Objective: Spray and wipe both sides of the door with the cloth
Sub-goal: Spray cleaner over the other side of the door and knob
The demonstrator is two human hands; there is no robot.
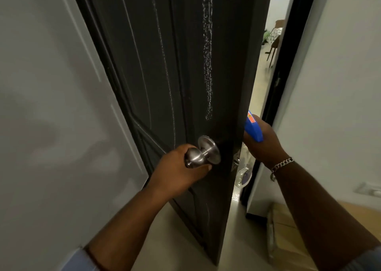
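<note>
I am standing at the dark door (165, 74), which is hanging partly open, so its free edge is showing a bright gap with another room behind it. A white wall (41, 105) is sitting on the hinge side of the door, and a dark frame (276, 97) is standing across the gap from the door's edge. Wet white streaks (208, 60) are running down the door, above the knob (195, 156). A box (288, 229) is lying on the floor past the door's bottom corner. My left hand (181, 167) is curling its fingers round the shiny knob on the door and gripping it. My right hand (263, 140) is reaching past the door's edge, wrapping tight round the blue top of a spray bottle (254, 129). A chain bracelet (281, 166) is hanging on that wrist, close to the door's edge.
</note>
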